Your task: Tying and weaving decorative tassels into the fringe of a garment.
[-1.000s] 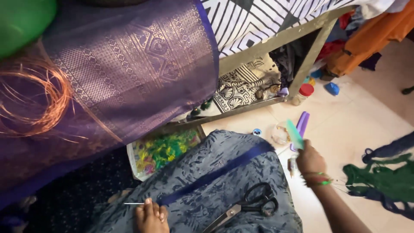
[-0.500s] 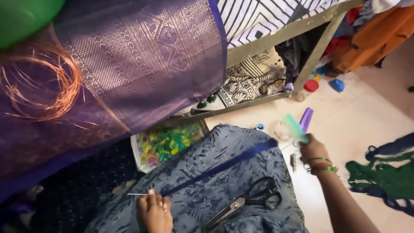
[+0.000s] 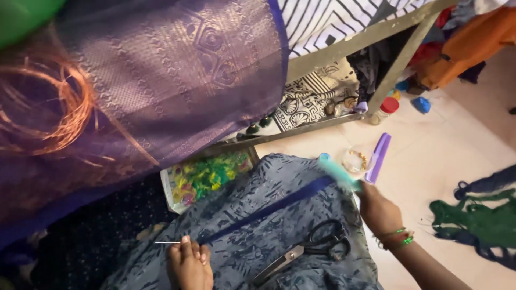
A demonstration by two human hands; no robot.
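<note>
My left hand (image 3: pixel 189 264) rests on blue patterned cloth (image 3: pixel 258 225) over my lap and pinches a thin needle (image 3: pixel 166 243) that points left. My right hand (image 3: pixel 379 209) is at the cloth's right edge, closed on a blurred teal comb-like tool (image 3: pixel 338 175) that reaches up and left over the cloth. Black-handled scissors (image 3: pixel 309 251) lie on the cloth between the two hands. A purple woven sari (image 3: pixel 161 80) with a gold pattern hangs across the upper left.
A tray of bright green, yellow and pink threads (image 3: pixel 207 176) sits under the sari. A purple comb (image 3: pixel 378 157) and a small clear container (image 3: pixel 357 160) lie on the floor. Green fabric (image 3: pixel 473 220) lies at right. A metal bed frame (image 3: pixel 344 51) and a red-lidded jar (image 3: pixel 386 109) stand behind.
My right hand has swung the teal tool from the floor by the purple comb leftward and down over the cloth. My left hand has kept its place with the needle.
</note>
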